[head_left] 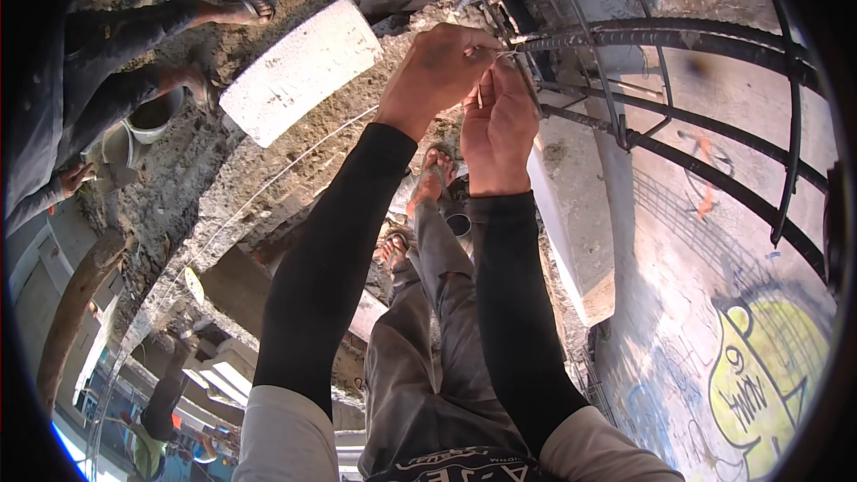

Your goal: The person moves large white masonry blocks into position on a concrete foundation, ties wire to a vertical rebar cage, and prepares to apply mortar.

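Blk arm sleeves were plain, snug, wrist-length; lt-grey shirt sleeves showed above. Shirt front was blk w/ wht lettering. Trousers were dk grey, faded; sandals open-toed. L hand & R hand were bare.

The left hand and right hand pinched a thin wire at a rebar cage, whose bars ran right of the fingers. Left of the fingers lay a pale block, farther left a bucket, and below them sandalled feet.

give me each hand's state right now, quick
Left hand: closed, apparently pinching thin wire at the rebar.
Right hand: curled closed at the wire; grip unclear.
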